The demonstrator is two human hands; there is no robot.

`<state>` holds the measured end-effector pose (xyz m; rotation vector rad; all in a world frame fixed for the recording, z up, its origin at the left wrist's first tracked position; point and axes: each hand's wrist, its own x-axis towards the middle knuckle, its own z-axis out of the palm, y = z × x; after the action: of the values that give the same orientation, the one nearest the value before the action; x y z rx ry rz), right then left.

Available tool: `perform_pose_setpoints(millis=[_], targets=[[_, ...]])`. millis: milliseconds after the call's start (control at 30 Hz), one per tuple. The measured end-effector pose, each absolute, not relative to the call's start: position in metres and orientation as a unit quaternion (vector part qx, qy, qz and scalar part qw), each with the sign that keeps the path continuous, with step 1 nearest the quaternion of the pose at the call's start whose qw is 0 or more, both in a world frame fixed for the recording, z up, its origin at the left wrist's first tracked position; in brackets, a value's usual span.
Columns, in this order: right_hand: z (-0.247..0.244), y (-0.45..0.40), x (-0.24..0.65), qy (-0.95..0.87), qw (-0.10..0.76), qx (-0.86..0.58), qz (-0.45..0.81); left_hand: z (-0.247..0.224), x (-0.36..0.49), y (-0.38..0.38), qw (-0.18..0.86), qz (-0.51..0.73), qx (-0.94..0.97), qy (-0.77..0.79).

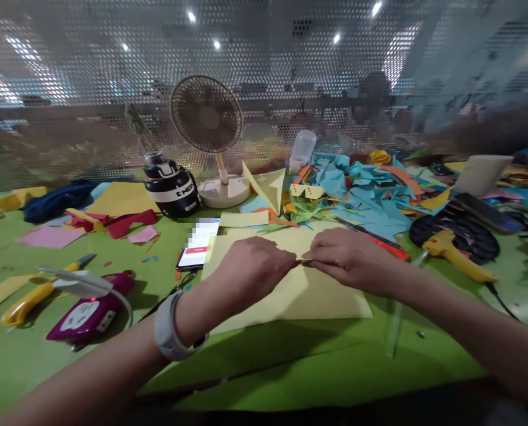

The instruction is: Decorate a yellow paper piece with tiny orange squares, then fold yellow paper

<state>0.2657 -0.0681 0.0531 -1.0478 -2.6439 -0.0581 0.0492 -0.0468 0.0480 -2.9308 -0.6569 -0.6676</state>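
My left hand (pixel 257 266), with a grey watch band (pixel 168 328) at the wrist, is closed in a pinch. Opposite it, my right hand (pixel 346 255) pinches too. Between the fingertips shows a sliver of a small piece of yellow paper (pixel 302 259); most of it is hidden by the fingers. Both hands are over a large pale yellow paper sheet (pixel 308 305) on the green tabletop. A phone (pixel 199 239) with a lit screen lies beyond my left wrist, at the sheet's left edge. Yellow cut-out paper glasses (pixel 307 191) lie farther back.
A fan (pixel 207 115) and a black bottle (pixel 170 192) stand at the back. Blue paper scraps (pixel 370 198) heap behind my right hand. A yellow glue gun (pixel 459 254) lies right, a cutter (pixel 46 293) and purple power strip (pixel 90 310) left. A perforated screen (pixel 264 65) rises behind.
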Motion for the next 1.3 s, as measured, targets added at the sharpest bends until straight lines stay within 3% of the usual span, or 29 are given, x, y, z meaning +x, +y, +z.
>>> perform_pose_setpoints(millis=[233, 500, 867, 1300], targets=[[0.055, -0.075, 0.275, -0.93, 0.11, -0.343, -0.074, 0.058, 0.036, -0.054, 0.114, -0.194, -0.959, -0.175], [0.061, -0.097, 0.326, -0.854, 0.208, -0.437, -0.19, 0.057, 0.008, -0.059, 0.149, -0.251, -0.942, -0.166], [0.047, -0.106, 0.258, -0.892, 0.211, -0.33, -0.225, 0.048, 0.034, -0.076, 0.172, -0.265, -0.939, -0.136], [0.049, -0.117, 0.307, -0.863, 0.229, -0.385, -0.232, 0.039, -0.019, -0.053, 0.23, -0.252, -0.922, -0.184]])
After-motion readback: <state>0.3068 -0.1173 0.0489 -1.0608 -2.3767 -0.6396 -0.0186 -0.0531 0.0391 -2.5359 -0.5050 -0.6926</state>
